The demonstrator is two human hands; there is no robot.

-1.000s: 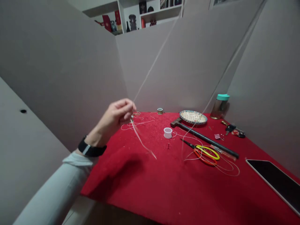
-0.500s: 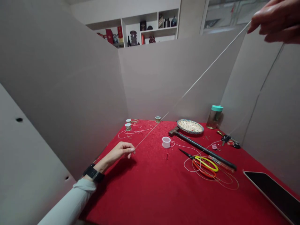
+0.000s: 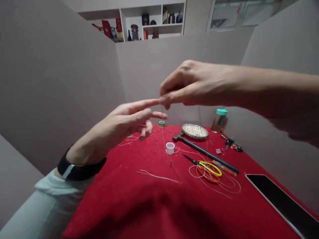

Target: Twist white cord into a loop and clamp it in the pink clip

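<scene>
My right hand reaches in from the right above the table, thumb and fingers pinched on a thin pale thread that hangs down, faint and blurred. From the left comes my left hand, fingers stretched and apart, its index fingertip meeting the pinched fingers of my right hand. A length of thread lies on the red cloth below. Beyond it are a white spool with thread trailing off and a small upright nail.
On the red-covered table lie scissors tangled in thread, a hammer, a woven basket, a lidded jar, keys and a tablet-like device. Another spool stands at the back. Grey panels enclose the table.
My right hand has come down and left from the upper right corner. My left hand has risen and opened, meeting it. The thread is no longer stretched between them; a length lies on the cloth.
</scene>
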